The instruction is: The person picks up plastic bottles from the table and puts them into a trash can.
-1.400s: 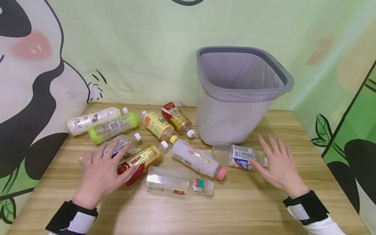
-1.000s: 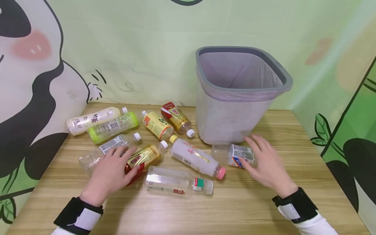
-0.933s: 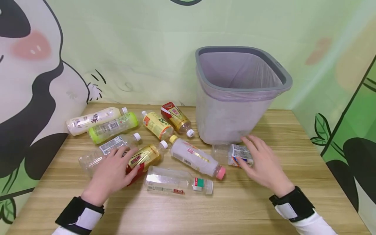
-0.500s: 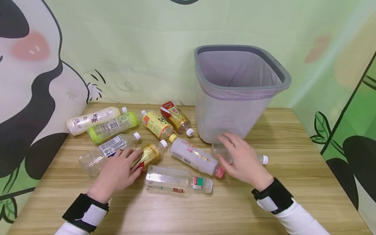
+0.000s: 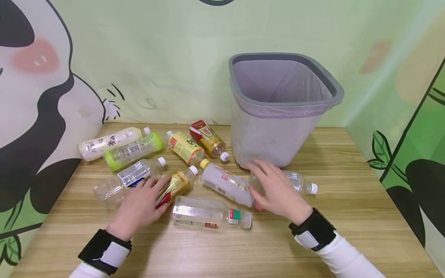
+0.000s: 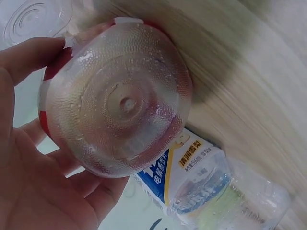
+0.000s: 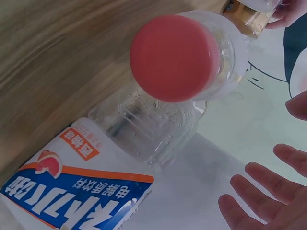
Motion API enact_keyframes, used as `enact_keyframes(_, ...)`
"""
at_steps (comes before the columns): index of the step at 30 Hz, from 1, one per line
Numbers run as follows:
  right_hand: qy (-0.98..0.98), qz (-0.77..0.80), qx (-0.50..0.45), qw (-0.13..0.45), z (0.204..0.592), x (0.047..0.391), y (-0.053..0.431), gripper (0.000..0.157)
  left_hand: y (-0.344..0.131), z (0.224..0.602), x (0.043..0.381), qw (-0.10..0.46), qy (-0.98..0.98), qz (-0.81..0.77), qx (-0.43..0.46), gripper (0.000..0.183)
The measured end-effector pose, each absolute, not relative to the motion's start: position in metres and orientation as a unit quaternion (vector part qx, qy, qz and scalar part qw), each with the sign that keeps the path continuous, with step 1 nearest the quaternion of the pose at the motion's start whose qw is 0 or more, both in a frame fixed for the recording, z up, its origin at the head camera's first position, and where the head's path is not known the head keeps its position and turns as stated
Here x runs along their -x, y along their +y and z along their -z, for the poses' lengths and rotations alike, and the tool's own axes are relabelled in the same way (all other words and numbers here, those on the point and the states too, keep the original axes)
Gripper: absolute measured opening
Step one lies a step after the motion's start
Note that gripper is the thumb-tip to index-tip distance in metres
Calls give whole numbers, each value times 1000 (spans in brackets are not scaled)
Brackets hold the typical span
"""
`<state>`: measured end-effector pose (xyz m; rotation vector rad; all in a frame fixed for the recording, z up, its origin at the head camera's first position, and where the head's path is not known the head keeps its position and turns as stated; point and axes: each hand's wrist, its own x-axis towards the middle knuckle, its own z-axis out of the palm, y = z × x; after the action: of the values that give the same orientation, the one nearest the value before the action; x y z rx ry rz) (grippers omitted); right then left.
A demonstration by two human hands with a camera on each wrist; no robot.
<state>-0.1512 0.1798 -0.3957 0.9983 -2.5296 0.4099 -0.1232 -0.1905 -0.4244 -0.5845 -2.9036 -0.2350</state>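
My left hand [image 5: 139, 204] grips the lower end of a red-and-gold plastic bottle [image 5: 176, 185] with a white cap. In the left wrist view, thumb and fingers lie around its clear base [image 6: 122, 103]. My right hand [image 5: 278, 193], fingers spread and slightly bent, hovers by the capped end of a milky white bottle [image 5: 224, 181] with a pink cap [image 7: 173, 58]. That hand hides most of the pink cap in the head view. Partly covered behind the hand lies a clear bottle [image 5: 306, 187] with a blue-and-white label.
A grey bin [image 5: 274, 131] with a lilac liner stands at the back right. Around my hands lie more bottles: a clear one [image 5: 201, 211] in front, another clear one [image 5: 111, 189], a green-ended one [image 5: 133, 150], a milk tea bottle [image 5: 111, 143], a yellow-labelled one [image 5: 185, 148] and a red-and-gold one [image 5: 208, 139].
My right hand has moved left, from the clear bottle near the bin to the pink-capped bottle. My left hand has shifted slightly right and its fingers have closed round the red-and-gold bottle.
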Motion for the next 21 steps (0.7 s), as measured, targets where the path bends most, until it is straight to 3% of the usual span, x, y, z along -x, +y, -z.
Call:
enact_keyframes(15,-906,-171,-342,183,397,150,179,52,-192,410,117,94,-970,141,173,72)
enact_keyframes(21,-910,-213,-319,156,394,149,176,51,-185,398,119,131,-954,200,179,72)
